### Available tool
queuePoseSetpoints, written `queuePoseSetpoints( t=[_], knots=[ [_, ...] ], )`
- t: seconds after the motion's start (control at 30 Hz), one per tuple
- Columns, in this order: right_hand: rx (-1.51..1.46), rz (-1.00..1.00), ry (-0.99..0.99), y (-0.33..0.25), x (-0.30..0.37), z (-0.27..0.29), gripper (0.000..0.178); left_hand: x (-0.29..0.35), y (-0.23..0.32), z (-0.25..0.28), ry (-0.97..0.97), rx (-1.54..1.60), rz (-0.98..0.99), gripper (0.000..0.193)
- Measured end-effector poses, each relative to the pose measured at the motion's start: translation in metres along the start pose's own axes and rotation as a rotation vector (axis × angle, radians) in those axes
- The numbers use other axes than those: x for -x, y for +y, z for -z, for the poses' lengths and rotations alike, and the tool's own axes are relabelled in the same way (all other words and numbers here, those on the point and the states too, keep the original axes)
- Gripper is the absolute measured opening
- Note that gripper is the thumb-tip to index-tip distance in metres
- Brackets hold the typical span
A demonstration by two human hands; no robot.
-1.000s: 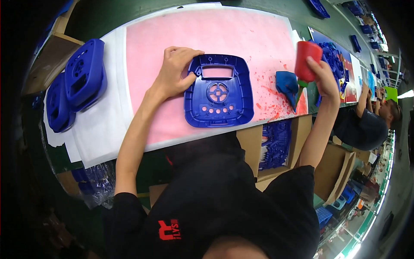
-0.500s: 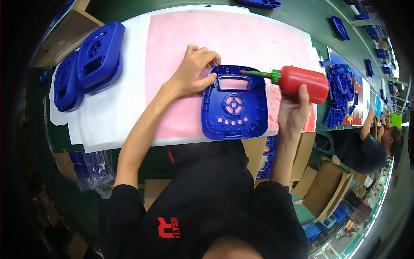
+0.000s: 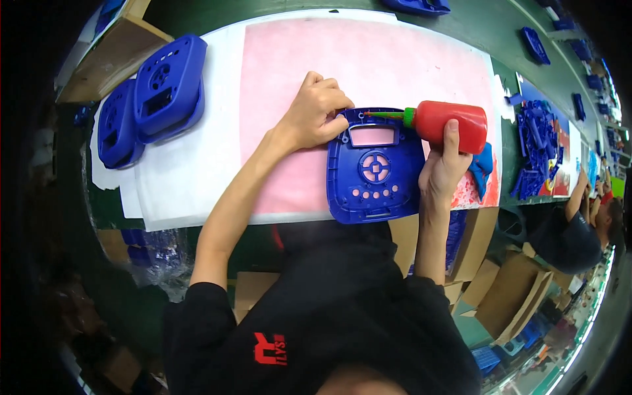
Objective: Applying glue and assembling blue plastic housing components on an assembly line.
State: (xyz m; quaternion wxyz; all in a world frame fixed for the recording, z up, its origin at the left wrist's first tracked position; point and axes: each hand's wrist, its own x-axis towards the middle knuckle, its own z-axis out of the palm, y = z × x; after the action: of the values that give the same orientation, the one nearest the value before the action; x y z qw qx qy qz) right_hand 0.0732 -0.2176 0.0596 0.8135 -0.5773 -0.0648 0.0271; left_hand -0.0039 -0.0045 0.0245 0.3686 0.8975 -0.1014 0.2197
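Note:
A blue plastic housing cover (image 3: 406, 172) lies with its ribbed inner side up at the near edge of the pink sheet (image 3: 283, 79). My left hand (image 3: 317, 110) grips the cover's upper left corner between thumb and curled fingers. In my right hand (image 3: 445, 164) is a red squeeze bottle (image 3: 457, 125) with a green cap and a long thin nozzle. The bottle lies nearly level, its nozzle pointing left across the cover's top edge. The nozzle tip is close to a small post near the upper left corner; whether it touches I cannot tell.
Blue covers (image 3: 172, 89) are stacked at the left beside a wooden box (image 3: 108, 59). A blue cloth or glove (image 3: 482, 172) lies right of my right hand. Further right is a heap of small blue parts (image 3: 536, 148). Cardboard boxes (image 3: 510, 299) stand below the table, and another person (image 3: 571, 230) sits at the right.
The nozzle tip has moved left along the cover's top edge, toward the upper left corner. The blue cloth or glove has come into sight. My left hand keeps its grip.

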Motion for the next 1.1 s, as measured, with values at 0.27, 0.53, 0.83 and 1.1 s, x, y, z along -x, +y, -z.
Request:
queuePoseSetpoints(
  t=[0.27, 0.53, 0.83, 1.1],
  knots=[
    [0.114, 0.095, -0.045, 0.006, 0.001, 0.002, 0.03, 0.0, 0.001, -0.001, -0.022, -0.017, 0.027, 0.023],
    [0.158, 0.107, -0.114, -0.002, 0.004, -0.002, 0.03, -0.002, 0.001, 0.0, -0.049, -0.02, 0.051, 0.024],
    [0.034, 0.32, 0.012, 0.001, 0.012, 0.001, 0.037, -0.001, 0.001, 0.0, -0.055, -0.012, 0.057, 0.025],
    [0.059, 0.286, 0.051, 0.005, 0.012, 0.0, 0.036, -0.001, 0.0, -0.001, -0.053, -0.003, 0.058, 0.025]
  ],
)
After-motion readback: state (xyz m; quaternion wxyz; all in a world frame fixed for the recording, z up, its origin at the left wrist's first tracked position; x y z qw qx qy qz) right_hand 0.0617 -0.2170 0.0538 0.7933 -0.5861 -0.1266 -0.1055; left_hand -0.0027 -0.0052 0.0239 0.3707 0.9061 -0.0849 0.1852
